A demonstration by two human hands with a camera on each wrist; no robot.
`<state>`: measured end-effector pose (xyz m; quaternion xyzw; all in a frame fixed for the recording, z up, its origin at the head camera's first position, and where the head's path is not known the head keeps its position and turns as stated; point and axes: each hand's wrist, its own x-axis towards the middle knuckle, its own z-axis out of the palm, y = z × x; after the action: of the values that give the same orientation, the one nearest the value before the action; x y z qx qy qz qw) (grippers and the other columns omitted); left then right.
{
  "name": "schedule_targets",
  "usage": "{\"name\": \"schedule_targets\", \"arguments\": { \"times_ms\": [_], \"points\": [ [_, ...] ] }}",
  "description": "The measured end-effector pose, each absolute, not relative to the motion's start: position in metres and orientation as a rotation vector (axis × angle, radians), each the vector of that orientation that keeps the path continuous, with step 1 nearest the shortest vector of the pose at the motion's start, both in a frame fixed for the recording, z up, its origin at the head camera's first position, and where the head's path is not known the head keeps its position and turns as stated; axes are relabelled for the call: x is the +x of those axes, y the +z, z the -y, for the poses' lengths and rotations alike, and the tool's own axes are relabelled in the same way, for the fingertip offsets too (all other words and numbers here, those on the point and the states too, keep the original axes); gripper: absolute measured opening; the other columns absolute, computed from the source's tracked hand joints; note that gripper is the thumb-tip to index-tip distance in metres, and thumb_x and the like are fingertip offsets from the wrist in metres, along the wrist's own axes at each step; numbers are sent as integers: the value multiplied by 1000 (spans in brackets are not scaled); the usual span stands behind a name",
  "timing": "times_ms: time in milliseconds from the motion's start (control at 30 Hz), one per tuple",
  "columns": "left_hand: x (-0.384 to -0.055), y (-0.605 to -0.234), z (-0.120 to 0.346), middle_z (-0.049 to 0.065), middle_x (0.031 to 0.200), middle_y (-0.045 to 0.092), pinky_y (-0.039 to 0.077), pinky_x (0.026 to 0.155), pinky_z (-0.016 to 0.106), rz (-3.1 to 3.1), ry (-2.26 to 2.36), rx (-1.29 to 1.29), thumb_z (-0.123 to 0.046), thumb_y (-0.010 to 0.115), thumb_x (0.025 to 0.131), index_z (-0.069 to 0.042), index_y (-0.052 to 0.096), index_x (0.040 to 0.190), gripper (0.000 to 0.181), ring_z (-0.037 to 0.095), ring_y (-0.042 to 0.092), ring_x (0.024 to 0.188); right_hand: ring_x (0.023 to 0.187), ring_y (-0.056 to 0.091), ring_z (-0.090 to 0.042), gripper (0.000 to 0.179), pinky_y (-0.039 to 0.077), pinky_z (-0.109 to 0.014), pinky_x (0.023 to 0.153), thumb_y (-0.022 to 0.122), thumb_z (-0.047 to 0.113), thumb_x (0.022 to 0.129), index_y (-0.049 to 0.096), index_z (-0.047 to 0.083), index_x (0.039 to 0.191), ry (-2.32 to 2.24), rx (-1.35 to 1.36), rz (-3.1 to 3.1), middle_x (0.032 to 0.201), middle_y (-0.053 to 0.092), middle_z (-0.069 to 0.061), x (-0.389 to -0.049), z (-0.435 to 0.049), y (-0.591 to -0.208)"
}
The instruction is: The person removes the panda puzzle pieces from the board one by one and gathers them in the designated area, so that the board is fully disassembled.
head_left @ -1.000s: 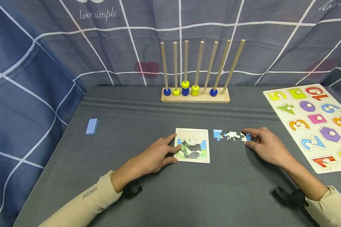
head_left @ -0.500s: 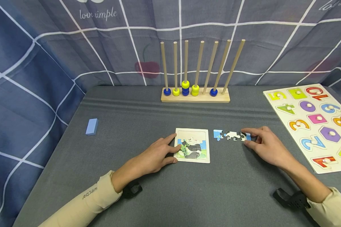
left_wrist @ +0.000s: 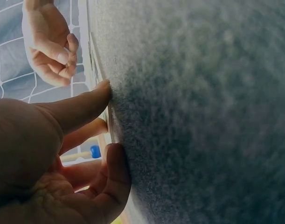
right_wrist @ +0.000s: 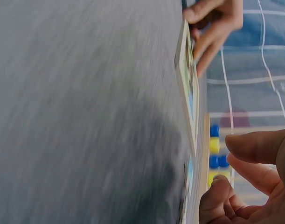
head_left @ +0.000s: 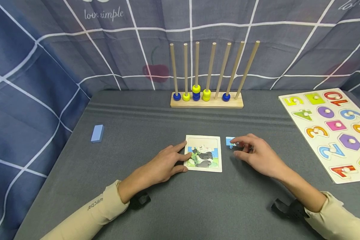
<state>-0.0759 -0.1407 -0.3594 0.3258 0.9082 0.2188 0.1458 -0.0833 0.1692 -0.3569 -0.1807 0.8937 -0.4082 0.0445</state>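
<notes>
A panda jigsaw board [head_left: 202, 137] with a pale frame lies flat on the grey table, its top part bare of pieces. My left hand [head_left: 168, 163] rests at its left side with fingers spread, one fingertip on the picture and the thumb by the lower left edge. Just right of the board, my right hand [head_left: 261, 156] is over the row of loose pieces, thumb and index finger apart. Only the blue end piece [head_left: 229, 142] shows well; the hand hides the others. Nothing shows between the right fingertips [right_wrist: 233, 141] in the right wrist view.
At the back stands a wooden peg rack [head_left: 207, 104] with blue and yellow beads. To the right lies a number and shape board [head_left: 321, 140] with knobs. A blue block [head_left: 97, 133] sits on the left, and a checked curtain [head_left: 123, 53] hangs behind.
My right hand has let go of the right end of the loose row and moved left, over the row towards the panda board. The left hand has stayed in place.
</notes>
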Motion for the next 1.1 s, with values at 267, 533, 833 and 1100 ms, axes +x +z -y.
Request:
{"name": "schedule_targets", "arguments": {
  "times_ms": [267,533,833,1100],
  "points": [
    [-77,-360,139,22,153,36,40,99,57,-2632,647,864,-23,75,89,-8,62,135,50,43,47,127,77,55,-16,27,45,-29,64,70,0,88,68,0,115,-1346,-652,-2577,93,61,-6,-89,-126,-360],
    [-81,-361,138,19,150,41,49,88,43,-2649,734,828,-23,81,84,-9,66,130,51,27,65,100,77,55,-12,28,45,-33,68,72,5,87,69,2,115,-1290,-710,-2572,96,62,-5,-93,-100,-370],
    [-83,-365,143,15,150,43,43,62,25,-2639,870,770,-21,83,82,-8,66,124,47,2,47,63,78,51,-15,33,42,-34,67,71,7,86,68,3,119,-1204,-771,-2571,97,59,-5,-99,-93,-372],
    [-82,-366,144,13,151,43,44,66,26,-2641,917,709,-19,85,79,-7,66,120,47,5,50,67,80,53,-18,35,44,-35,67,73,11,86,68,5,120,-1050,-797,-2618,97,55,-8,-100,-86,-372]
  ]
}}
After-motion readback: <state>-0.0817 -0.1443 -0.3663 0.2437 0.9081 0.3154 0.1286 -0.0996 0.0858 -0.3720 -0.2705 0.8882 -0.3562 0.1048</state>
